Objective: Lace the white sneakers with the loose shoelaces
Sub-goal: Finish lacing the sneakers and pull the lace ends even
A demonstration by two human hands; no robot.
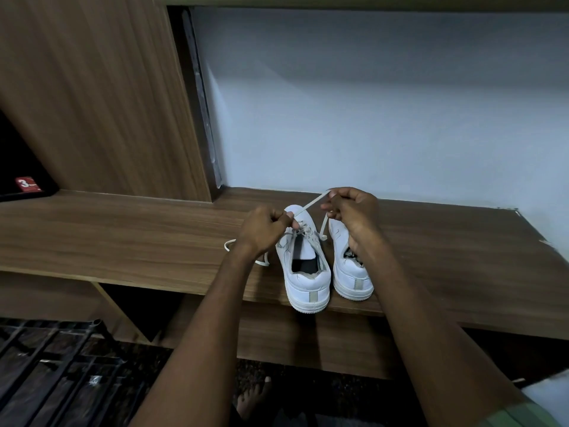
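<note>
Dim corner here, folks: a pale wall (369, 103) behind, a tall wood-grain panel (92, 87) on the left, and a long wooden shelf (123, 235) running across in front of the person. Down low on the left sits a black wire rack (61, 359), and a bare foot (252, 399) shows on the dark floor under the shelf. Off at the far left edge, a dark item with a small red label (26, 184). Both forearms reach in over the shelf edge, and the right one covers part of the right sneaker (351, 272). The pair stands side by side at the shelf's front edge, heels toward the person, white with grey heel tabs. The left sneaker (304, 272) shows a dark insole and lace crossings near the tongue. The left hand (261, 229) is curled tight, pinching the shoelace (311, 202) right above that shoe; the right hand (354, 208) pinches the same lace higher up, so it runs taut between them, with a loose end hanging down between the shoes. Another lace (229, 243) lies on the shelf, left of the sneakers, partly hidden by the left wrist.
</note>
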